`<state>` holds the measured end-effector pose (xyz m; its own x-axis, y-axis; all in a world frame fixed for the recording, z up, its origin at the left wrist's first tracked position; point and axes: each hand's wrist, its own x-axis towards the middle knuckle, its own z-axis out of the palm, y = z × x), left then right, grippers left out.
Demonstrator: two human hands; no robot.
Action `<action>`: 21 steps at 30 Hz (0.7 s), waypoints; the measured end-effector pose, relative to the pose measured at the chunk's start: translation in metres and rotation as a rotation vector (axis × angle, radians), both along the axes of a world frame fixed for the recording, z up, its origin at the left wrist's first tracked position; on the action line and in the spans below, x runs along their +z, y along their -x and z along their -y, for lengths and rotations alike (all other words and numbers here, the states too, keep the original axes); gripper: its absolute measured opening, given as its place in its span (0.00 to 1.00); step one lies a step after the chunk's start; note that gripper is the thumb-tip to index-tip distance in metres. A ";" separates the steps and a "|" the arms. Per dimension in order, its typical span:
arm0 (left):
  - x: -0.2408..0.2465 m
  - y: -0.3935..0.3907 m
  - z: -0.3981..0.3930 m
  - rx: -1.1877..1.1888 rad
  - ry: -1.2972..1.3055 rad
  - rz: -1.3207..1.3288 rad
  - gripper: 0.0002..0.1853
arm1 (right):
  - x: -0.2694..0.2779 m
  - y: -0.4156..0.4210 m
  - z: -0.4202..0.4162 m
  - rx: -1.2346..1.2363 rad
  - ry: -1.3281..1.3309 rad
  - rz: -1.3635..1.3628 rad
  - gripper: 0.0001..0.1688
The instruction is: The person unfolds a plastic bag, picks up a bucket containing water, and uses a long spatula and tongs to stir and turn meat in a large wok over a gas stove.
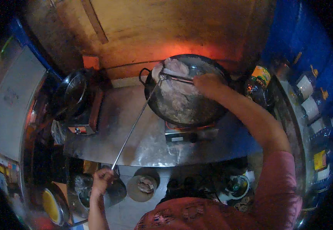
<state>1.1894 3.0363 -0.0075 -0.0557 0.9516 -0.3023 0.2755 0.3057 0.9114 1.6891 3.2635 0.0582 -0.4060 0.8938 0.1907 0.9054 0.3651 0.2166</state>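
A large dark wok [188,115] sits on a stove [180,135], holding liquid and pale pieces that look like meat [178,67]. My left hand [103,178], low and left of the counter's front edge, is closed on the end of a long thin metal rod [132,128]. The rod's far end reaches the wok's left side, beside the meat. Over the wok, my right hand [205,83] grips metal tongs [179,77], whose tips lie at the pale meat near the rod's end. Whether the tips pinch it is unclear.
The metal counter [120,115] spans the front of a wooden wall [169,26]. A second stove [81,129] with a dark pan [74,89] stands left. Right of the wok is a labelled bottle [258,80]. A bucket [140,197] stands on the floor below; a yellow-filled container [50,205] is lower left.
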 end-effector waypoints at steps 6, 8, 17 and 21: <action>-0.007 -0.004 0.010 -0.019 0.066 0.079 0.09 | -0.017 0.025 0.016 -0.051 -0.145 -0.071 0.12; -0.007 -0.006 0.016 -0.064 0.092 0.040 0.08 | -0.027 0.035 0.019 -0.182 -0.161 -0.142 0.12; -0.004 -0.019 0.026 0.009 0.018 -0.086 0.09 | -0.031 0.049 0.030 -0.267 0.063 -0.142 0.14; 0.003 -0.027 0.024 -0.026 0.020 -0.056 0.11 | 0.009 0.016 0.036 -0.269 0.538 -0.533 0.19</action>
